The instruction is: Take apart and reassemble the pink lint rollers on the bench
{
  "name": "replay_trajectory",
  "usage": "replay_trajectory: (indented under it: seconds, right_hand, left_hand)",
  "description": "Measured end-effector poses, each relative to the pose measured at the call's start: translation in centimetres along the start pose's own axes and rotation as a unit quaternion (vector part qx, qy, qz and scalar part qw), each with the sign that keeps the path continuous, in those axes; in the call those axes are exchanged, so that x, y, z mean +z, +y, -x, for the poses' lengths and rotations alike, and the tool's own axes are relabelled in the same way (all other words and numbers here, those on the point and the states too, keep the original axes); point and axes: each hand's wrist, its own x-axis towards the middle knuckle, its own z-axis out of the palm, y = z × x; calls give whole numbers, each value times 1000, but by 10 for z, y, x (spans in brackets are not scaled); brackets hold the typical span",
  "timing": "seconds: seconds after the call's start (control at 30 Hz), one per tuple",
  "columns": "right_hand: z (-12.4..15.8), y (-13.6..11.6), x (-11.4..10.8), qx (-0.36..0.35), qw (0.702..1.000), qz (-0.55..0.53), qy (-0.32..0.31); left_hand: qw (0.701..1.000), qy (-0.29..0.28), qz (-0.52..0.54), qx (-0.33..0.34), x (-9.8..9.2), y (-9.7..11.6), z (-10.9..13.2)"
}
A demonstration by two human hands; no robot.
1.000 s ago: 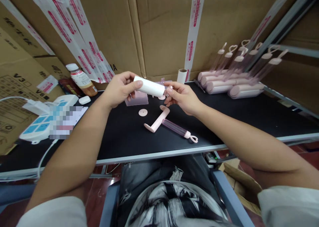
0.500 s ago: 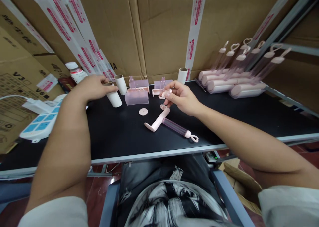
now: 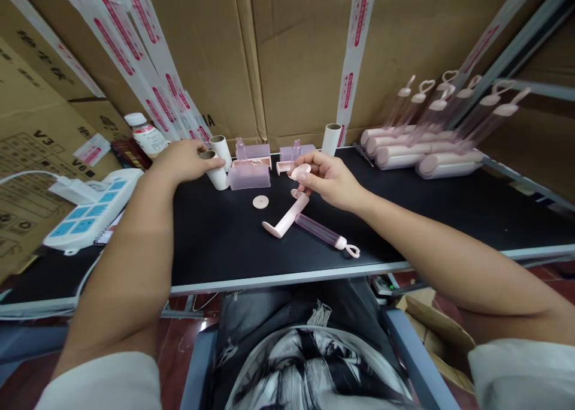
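My left hand [image 3: 184, 160] is closed round the top of a white paper roll [image 3: 217, 177] that stands on the black table [image 3: 224, 242], beside a second upright roll [image 3: 220, 148]. My right hand [image 3: 326, 179] pinches a small pink round cap [image 3: 300, 171] just above the table. Below that hand lies a pink roller handle frame [image 3: 286, 217] joined to a clear pink tube with a loop end [image 3: 327, 235]. A loose pink disc [image 3: 260, 202] lies to the left of the frame.
Clear pink covers [image 3: 249, 175] and small pink parts sit behind the disc. A third white roll [image 3: 331, 138] stands at the back. Finished pink rollers [image 3: 426, 152] are stacked at the right. A bottle [image 3: 144, 133] and a power strip [image 3: 92, 205] are at the left. Cardboard boxes wall the back.
My left hand took the white roll away from my right hand and stood it on the table at the left. My right hand kept the pink cap and barely moved.
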Motion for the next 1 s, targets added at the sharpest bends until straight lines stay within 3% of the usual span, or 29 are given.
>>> replay_trajectory:
  seconds: [0.1, 0.2, 0.3, 0.37, 0.47, 0.53, 0.63, 0.83, 1.0]
  right_hand:
    - [0, 0, 1, -8, 1000, -10, -5]
    - [-1, 0, 1, 1, 1000, -28, -3]
    - [0, -2, 2, 19, 998, -54, -20]
    - [1, -4, 3, 26, 997, -67, -39]
    - [2, -6, 5, 35, 995, -75, -60]
    - [3, -6, 6, 42, 995, -72, -63]
    - [3, -6, 8, 51, 995, -64, -52]
    - [3, -7, 14, 55, 993, -96, -48]
    - [6, -6, 18, 81, 989, -96, -72]
  left_hand:
    - [1000, 22, 9, -2, -7, 2, 8]
    - [995, 95, 40, 3, -22, 12, 25]
    - [967, 184, 152, 89, -30, 38, 48]
    - [935, 162, 240, 202, -26, 63, 63]
    - [881, 82, 299, 357, -5, 99, 78]
    - [863, 60, 292, 408, 9, 114, 81]
    - [856, 57, 277, 432, 18, 118, 78]
    - [867, 11, 284, 410, 4, 100, 72]
    - [855, 46, 279, 434, 14, 112, 77]
